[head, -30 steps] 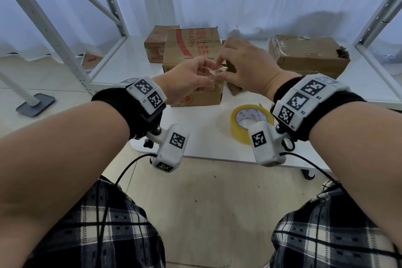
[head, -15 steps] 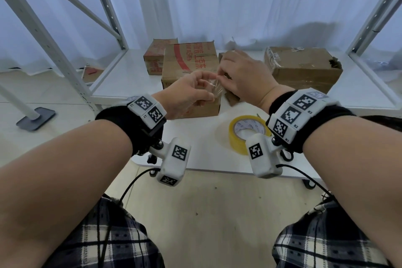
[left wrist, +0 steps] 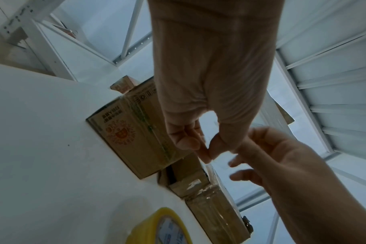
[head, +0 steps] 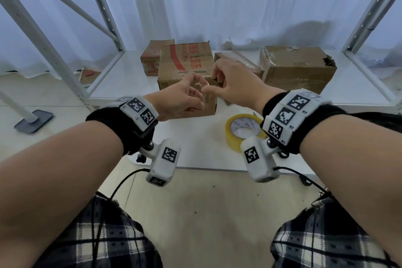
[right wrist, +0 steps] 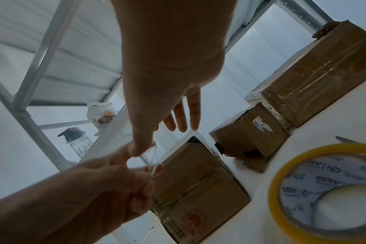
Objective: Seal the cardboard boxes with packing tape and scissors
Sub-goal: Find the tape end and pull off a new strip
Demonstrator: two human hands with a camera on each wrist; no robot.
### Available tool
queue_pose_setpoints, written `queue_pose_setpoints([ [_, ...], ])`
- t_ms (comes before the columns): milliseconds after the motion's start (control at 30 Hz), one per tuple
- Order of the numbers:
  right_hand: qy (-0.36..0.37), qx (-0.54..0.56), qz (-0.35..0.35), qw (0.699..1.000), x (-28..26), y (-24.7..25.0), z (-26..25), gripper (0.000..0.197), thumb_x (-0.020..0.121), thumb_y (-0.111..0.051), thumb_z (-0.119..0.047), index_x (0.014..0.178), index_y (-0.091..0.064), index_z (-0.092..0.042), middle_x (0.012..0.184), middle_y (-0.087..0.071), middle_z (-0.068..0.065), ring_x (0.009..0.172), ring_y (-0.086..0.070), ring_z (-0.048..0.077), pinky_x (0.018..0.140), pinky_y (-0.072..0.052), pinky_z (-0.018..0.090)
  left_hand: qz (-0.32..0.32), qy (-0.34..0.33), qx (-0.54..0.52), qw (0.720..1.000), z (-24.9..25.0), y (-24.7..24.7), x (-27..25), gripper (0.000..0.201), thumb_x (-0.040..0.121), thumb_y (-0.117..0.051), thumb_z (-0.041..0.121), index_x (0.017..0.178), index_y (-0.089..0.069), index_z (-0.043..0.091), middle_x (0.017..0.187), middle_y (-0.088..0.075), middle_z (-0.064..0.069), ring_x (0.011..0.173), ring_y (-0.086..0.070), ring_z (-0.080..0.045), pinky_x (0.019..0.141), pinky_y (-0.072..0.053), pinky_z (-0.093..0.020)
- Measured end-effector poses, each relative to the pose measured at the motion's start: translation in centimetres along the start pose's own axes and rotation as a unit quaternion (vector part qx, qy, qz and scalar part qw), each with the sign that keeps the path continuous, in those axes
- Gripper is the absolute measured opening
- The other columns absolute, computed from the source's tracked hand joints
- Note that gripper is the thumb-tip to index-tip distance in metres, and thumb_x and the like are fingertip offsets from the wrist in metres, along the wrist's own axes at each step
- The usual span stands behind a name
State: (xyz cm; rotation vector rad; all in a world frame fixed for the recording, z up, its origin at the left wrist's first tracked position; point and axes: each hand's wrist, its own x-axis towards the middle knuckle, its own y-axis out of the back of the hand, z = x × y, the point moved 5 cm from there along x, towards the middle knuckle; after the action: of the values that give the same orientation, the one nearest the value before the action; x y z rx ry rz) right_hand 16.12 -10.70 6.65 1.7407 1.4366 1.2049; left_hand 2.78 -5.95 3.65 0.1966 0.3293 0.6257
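A short strip of clear tape [head: 205,89] hangs in the air between my two hands, just above the front top edge of the red-printed cardboard box [head: 185,61]. My left hand [head: 196,92] pinches one end between thumb and forefinger [left wrist: 207,151]. My right hand [head: 215,86] pinches the other end with its thumb [right wrist: 139,148], its other fingers spread. The strip [right wrist: 173,148] shows as a shiny band in the right wrist view, over the box [right wrist: 198,184]. The yellow tape roll [head: 240,130] lies flat on the table under my right wrist.
A metal scissor tip [right wrist: 345,140] pokes out behind the roll. A large taped box [head: 298,67] sits at the right, a battered small box [right wrist: 249,137] beside it, another small box [head: 155,54] at the back left. White shelf posts [head: 367,17] flank the table [head: 195,137].
Both hands stay together on the tape strip and have sunk slightly toward the box's front edge. The head view has tilted upward.
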Motion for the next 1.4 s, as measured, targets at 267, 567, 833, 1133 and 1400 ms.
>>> queue_pose_setpoints([
  [267,-0.005,0.008,0.002,1.0,0.1,-0.7,-0.6,0.026,0.08,-0.072,-0.023,0.092,-0.05,-0.014,0.071,-0.048,-0.011,0.064,-0.046,0.006,0.058,-0.035,0.019,0.003,-0.002,0.034,0.999,0.4,-1.0,0.3,0.051,0.085,-0.057,-0.012,0.118,-0.037,0.022,0.086,-0.05,-0.006,0.076,-0.052,-0.016,0.066,-0.05,-0.021],
  [567,0.027,0.012,0.029,0.999,0.2,-0.9,-1.2,0.012,0.088,-0.063,-0.016,0.089,-0.051,-0.017,0.069,-0.05,-0.013,0.068,-0.054,0.014,0.067,-0.043,0.025,0.007,-0.007,0.028,1.0,0.7,-1.1,0.2,0.054,0.083,-0.055,-0.015,0.108,-0.031,0.027,0.08,-0.044,-0.004,0.079,-0.044,-0.021,0.065,-0.046,-0.025],
  [833,0.028,0.057,0.099,0.993,0.0,-0.2,-0.9,0.006,0.091,-0.06,-0.015,0.087,-0.059,-0.012,0.072,-0.055,-0.007,0.068,-0.055,0.014,0.066,-0.044,0.024,0.015,-0.015,0.037,0.999,1.5,-1.1,-0.2,0.063,0.083,-0.057,-0.015,0.12,-0.026,0.025,0.096,-0.044,-0.007,0.075,-0.051,-0.016,0.061,-0.05,-0.021],
  [1133,-0.053,0.24,0.102,0.964,-0.4,1.3,1.5,0.01,0.09,-0.064,-0.01,0.085,-0.057,-0.015,0.074,-0.057,-0.002,0.067,-0.054,0.014,0.067,-0.052,0.031,0.046,-0.071,-0.006,0.996,2.8,-0.8,-1.0,0.047,0.089,-0.053,-0.002,0.119,-0.054,0.034,0.106,-0.052,-0.003,0.081,-0.057,-0.012,0.075,-0.048,-0.022],
  [1400,0.001,0.121,-0.069,0.99,-1.4,-0.4,0.5,0.022,0.088,-0.06,-0.003,0.097,-0.049,-0.019,0.076,-0.054,0.001,0.062,-0.047,0.007,0.064,-0.045,0.018,0.193,-0.023,-0.108,0.975,2.4,1.8,-0.1,0.014,0.086,-0.066,0.021,0.097,-0.071,0.015,0.111,-0.067,-0.002,0.102,-0.058,-0.014,0.077,-0.042,-0.026],
])
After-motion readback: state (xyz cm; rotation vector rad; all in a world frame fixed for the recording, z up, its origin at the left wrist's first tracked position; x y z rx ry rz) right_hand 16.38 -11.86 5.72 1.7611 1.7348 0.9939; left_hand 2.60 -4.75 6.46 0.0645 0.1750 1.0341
